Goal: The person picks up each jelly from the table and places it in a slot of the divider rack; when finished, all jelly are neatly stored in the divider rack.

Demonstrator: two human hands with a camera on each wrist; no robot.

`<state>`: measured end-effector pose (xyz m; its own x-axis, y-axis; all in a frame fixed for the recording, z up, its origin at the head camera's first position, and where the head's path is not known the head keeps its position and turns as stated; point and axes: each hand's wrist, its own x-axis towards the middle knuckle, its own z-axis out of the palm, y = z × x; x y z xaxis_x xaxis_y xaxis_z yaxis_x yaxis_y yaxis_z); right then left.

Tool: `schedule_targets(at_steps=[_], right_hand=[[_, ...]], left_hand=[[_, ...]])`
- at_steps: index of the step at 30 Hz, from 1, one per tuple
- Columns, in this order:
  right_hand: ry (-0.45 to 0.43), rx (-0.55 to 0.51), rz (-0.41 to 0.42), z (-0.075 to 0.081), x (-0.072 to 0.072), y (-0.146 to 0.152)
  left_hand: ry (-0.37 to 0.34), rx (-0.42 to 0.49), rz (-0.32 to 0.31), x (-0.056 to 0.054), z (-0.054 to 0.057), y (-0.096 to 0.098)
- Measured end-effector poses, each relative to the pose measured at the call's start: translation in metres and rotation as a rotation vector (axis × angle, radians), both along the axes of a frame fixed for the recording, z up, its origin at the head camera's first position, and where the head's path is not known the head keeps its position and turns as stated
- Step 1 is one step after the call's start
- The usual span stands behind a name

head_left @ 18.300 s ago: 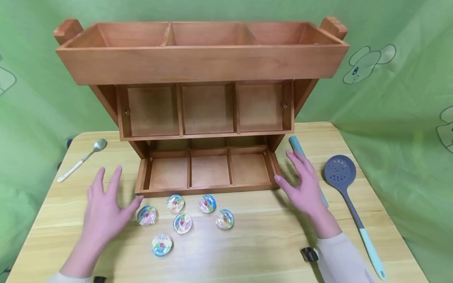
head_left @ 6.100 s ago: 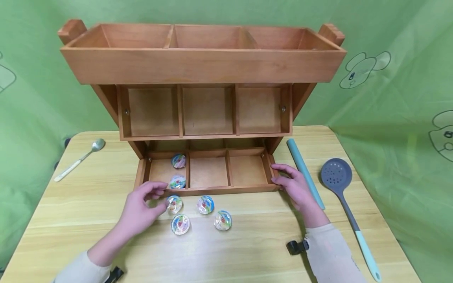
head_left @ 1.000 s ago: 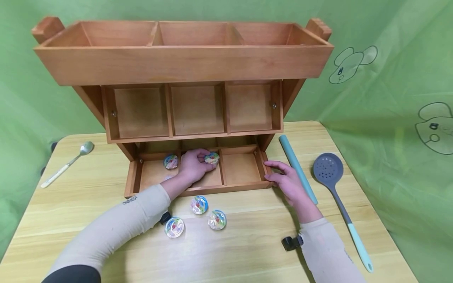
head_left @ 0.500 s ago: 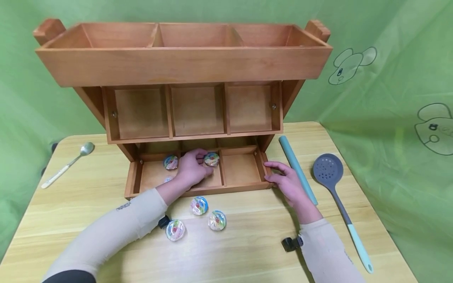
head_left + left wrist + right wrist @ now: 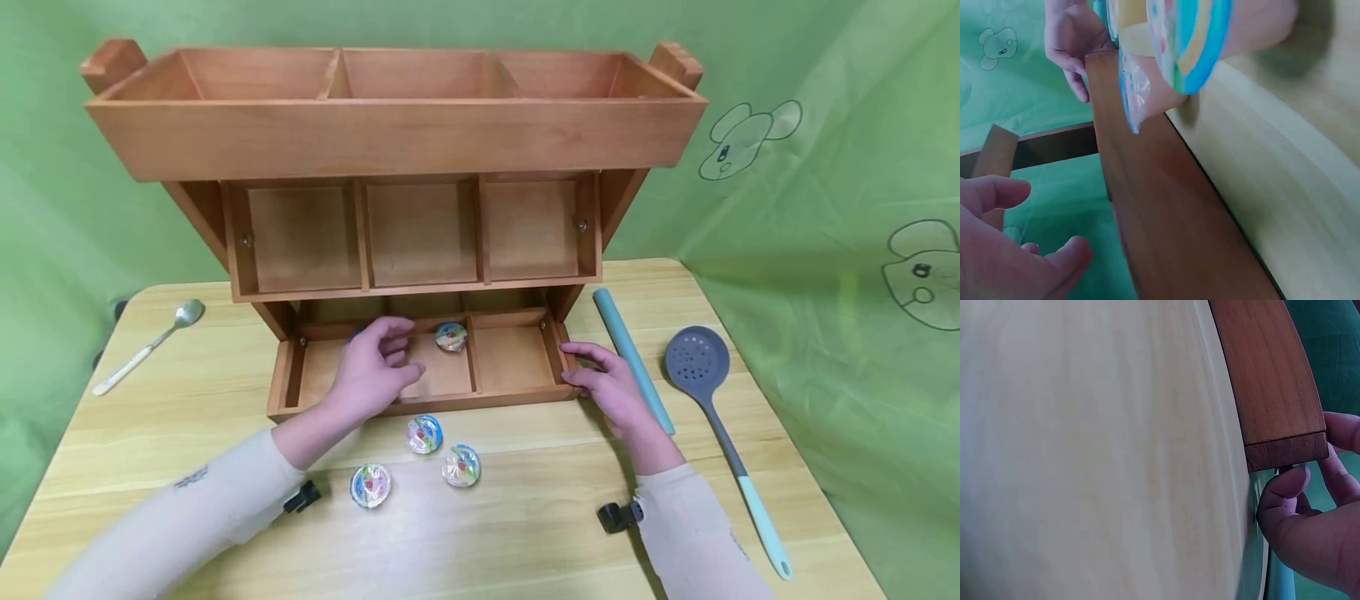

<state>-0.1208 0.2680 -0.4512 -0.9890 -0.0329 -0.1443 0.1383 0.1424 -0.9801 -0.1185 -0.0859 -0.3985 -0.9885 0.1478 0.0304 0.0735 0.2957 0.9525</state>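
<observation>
My left hand (image 5: 372,367) hovers over the bottom tray of a wooden three-tier rack (image 5: 397,137), fingers loosely bent and holding nothing. Just right of its fingertips, a jelly cup (image 5: 451,336) with a printed foil lid sits at the back right of the middle compartment. A sliver of another cup's blue rim shows behind my hand in the left compartment. On the table in front lie three more: a pink-and-blue jelly cup (image 5: 424,434), a greenish jelly cup (image 5: 461,465) and a pinkish jelly cup (image 5: 371,485). My right hand (image 5: 611,387) grips the tray's right end between thumb and fingers.
A spoon (image 5: 150,346) lies on the left of the table (image 5: 540,500). At the right are a teal rod (image 5: 633,358) and a skimmer (image 5: 697,362) with a mint handle. The upper tiers overhang the bottom tray.
Earlier all the jelly cups lay on the table; several went into the bottom tray. My left hand has just let go of one in the middle compartment and drawn back left.
</observation>
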Motion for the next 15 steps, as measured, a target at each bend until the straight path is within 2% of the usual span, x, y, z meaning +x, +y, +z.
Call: schedule_targets(at_steps=[3,7,15], right_hand=[[0.003,0.010,0.007,0.000,-0.001,0.000],[-0.001,0.017,0.010,0.000,-0.001,0.000],[0.001,0.014,0.004,0.000,-0.001,0.000]], left_hand=[[0.008,0.034,0.005,0.014,0.004,-0.013],[-0.018,0.075,0.023,0.037,0.005,-0.028],[-0.033,0.066,0.040,0.078,0.002,-0.048]])
